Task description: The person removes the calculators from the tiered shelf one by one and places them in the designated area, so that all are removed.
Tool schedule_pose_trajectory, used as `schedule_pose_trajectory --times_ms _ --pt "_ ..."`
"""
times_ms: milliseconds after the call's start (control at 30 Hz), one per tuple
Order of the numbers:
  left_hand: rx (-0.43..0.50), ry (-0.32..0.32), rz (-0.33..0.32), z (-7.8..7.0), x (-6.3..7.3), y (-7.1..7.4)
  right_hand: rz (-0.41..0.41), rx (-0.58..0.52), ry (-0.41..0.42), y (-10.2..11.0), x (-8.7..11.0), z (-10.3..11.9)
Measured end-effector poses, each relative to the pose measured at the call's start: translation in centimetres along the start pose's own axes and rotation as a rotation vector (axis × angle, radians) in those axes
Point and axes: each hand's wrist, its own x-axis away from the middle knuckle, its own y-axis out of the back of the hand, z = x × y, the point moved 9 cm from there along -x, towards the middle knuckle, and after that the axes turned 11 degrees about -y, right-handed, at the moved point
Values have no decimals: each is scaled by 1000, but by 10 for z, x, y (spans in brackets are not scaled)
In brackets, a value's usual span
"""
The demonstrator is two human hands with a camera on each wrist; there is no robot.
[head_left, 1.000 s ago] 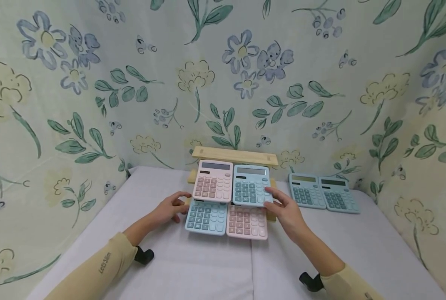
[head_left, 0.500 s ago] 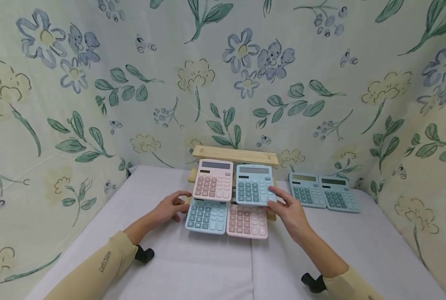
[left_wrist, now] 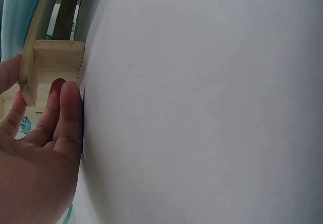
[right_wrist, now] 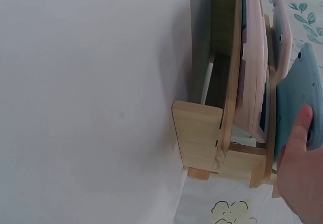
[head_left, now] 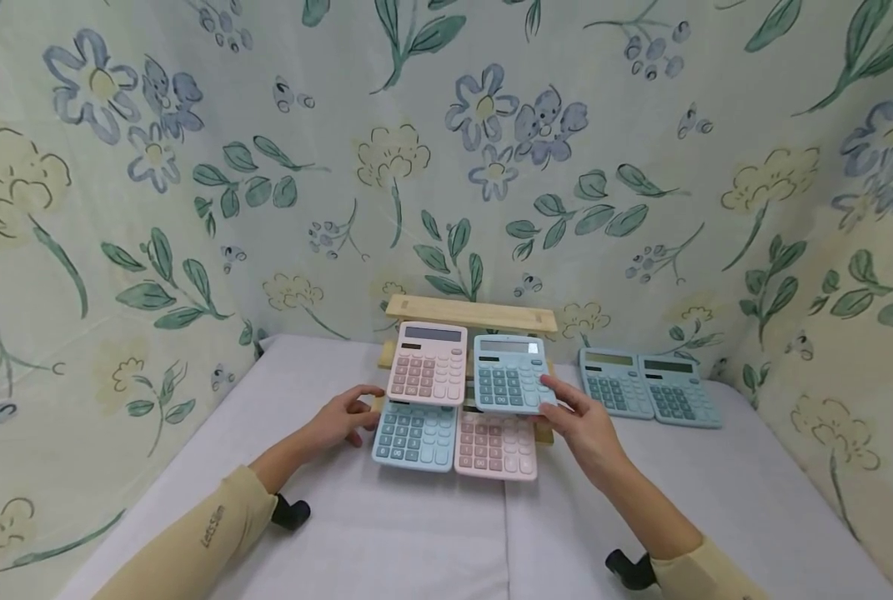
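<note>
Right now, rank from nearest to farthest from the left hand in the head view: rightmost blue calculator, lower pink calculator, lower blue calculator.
1. Lower blue calculator, just right of the left hand.
2. Lower pink calculator, right of that one.
3. Rightmost blue calculator, at far right.

The upper pale blue rectangular plastic calculator (head_left: 509, 375) and upper pale pink rectangular plastic calculator (head_left: 426, 364) have smooth, matt cases, while the blue one's grey display window (head_left: 504, 347) is glossy and catches a bright reflection. The tan slatted wooden stand (head_left: 472, 313) looks smooth and unglossy, with visible grain. The white tablecloth (head_left: 393, 537) and floral-printed hanging cloth (head_left: 326, 108) look matt.
</note>
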Motion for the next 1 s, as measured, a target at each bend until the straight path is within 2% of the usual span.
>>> schedule_pose_trajectory --times_ms 533,1000 --pt "-3 -17 4 -2 2 -1 24 -49 44 14 15 10" --pt "10 -18 17 1 1 -1 -59 -90 43 43 30 18"
